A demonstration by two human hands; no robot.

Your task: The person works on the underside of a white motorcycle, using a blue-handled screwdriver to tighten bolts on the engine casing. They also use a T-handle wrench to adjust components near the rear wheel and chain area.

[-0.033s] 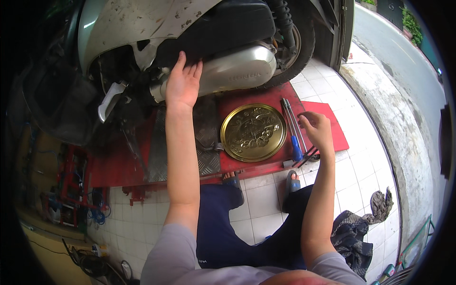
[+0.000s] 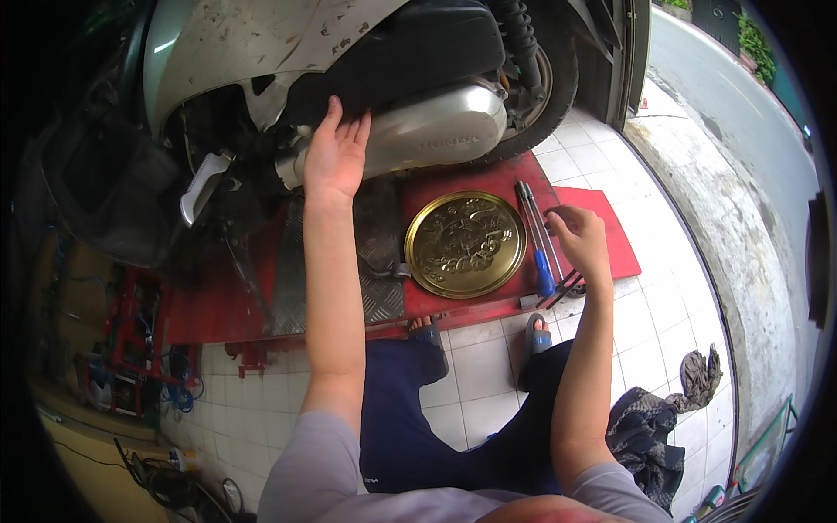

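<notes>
On the far side, the left hand (image 2: pixel 336 152) is open, palm up, at the silver engine cover (image 2: pixel 414 131).
The cover looks stiff, heavy and smooth, so it can be slippery; its rim seems the better hold. On the right of the red platform (image 2: pixel 218 305), the blue-handled screwdriver (image 2: pixel 544 274) looks light and hard, best taken by its handle. Just beside it, the right hand (image 2: pixel 582 242) has bent fingers; I cannot tell if it grips anything.

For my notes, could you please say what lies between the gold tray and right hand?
The head view shows a blue-handled tool and slim metal shafts there.
</notes>
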